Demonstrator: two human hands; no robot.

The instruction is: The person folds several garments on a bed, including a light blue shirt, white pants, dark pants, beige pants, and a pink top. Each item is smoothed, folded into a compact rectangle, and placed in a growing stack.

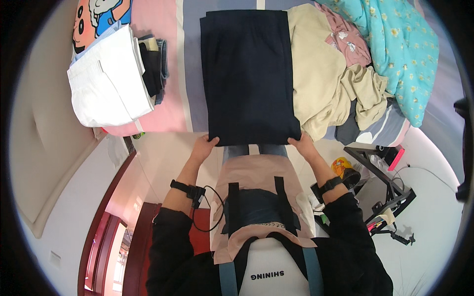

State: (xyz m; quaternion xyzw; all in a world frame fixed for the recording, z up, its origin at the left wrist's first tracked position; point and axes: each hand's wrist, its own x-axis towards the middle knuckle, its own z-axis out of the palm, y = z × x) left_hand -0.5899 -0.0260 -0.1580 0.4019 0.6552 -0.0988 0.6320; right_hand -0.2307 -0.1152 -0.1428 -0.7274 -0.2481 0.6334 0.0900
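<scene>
A dark navy garment, folded into a rectangle, lies over the edge of the bed. My left hand pinches its near left corner, thumb on top. The near right corner is gripped by my right hand in the same way. Between the hands the near edge runs nearly straight and hangs past the bed. Beige trousers, loosely crumpled, lie against the garment's right side. To the left rests a stack of folded clothes with white trousers on top and dark and denim pieces beneath.
A turquoise floral quilt and a pink garment lie at the far right of the bed. A cartoon-print cushion sits at the far left. Below right stand a black metal frame and a yellow container on the floor.
</scene>
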